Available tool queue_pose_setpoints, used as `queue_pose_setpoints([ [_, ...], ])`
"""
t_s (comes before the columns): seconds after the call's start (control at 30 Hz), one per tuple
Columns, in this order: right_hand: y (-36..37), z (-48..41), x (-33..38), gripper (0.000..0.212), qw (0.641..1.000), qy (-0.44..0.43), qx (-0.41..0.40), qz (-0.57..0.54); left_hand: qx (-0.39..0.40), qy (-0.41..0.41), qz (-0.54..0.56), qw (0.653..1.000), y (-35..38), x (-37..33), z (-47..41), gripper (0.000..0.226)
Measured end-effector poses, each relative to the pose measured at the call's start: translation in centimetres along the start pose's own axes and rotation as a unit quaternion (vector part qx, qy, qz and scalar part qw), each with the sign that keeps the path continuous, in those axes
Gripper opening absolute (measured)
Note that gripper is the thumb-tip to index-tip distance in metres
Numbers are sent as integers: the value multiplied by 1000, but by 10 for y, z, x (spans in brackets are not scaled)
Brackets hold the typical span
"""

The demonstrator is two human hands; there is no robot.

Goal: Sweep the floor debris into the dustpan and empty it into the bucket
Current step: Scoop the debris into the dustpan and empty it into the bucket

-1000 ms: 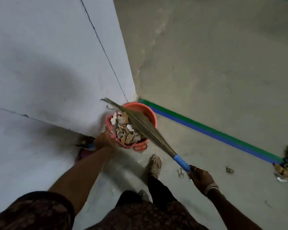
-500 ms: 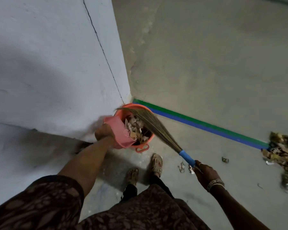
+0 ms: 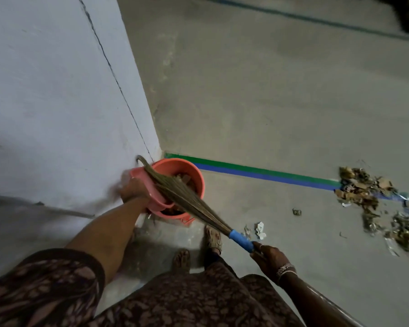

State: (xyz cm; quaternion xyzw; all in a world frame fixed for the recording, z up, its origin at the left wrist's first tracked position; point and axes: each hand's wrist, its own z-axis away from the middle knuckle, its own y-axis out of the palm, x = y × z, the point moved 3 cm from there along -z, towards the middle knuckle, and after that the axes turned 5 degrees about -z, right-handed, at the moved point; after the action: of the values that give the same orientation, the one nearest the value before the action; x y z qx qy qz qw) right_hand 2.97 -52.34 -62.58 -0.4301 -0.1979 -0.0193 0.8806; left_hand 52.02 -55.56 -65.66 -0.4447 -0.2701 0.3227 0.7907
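The left hand [image 3: 135, 190] grips the dustpan [image 3: 156, 199] tipped over the bucket [image 3: 198, 175]; the right hand [image 3: 269, 258] clasps the grass broom [image 3: 189, 199]; debris [image 3: 368, 197] lies at the bucket's three o'clock.

There is only one view, from a camera worn on the person's head. It faces forward and steeply down, so the person's own patterned dress [image 3: 198, 300] fills the lower edge, with the feet [image 3: 213, 237] just above it. Both arms enter from the bottom corners. The left hand [image 3: 135, 191] grips the pink dustpan [image 3: 155, 197] near the middle, and the right hand [image 3: 269, 258] holds the broom [image 3: 187, 199] at lower right. The orange bucket [image 3: 191, 171] lies close to the centre, near the lens. The wide angle takes in the white wall [image 3: 57, 90] at left, the grey floor [image 3: 269, 102] up to the top edge, and the green-blue tape line [image 3: 257, 172]. The right edge cuts the debris pile [image 3: 364, 192].
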Motion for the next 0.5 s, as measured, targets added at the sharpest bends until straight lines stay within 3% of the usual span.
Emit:
queue_pose_setpoints([
  [0.17, -1, 19, 9, 38, 999, 13, -37, -20, -49, 38, -55, 997, -9, 10, 20, 28],
  [0.5, 14, 59, -3, 45, 997, 58, -34, -44, -42, 59, -28, 997, -12, 24, 31, 33],
])
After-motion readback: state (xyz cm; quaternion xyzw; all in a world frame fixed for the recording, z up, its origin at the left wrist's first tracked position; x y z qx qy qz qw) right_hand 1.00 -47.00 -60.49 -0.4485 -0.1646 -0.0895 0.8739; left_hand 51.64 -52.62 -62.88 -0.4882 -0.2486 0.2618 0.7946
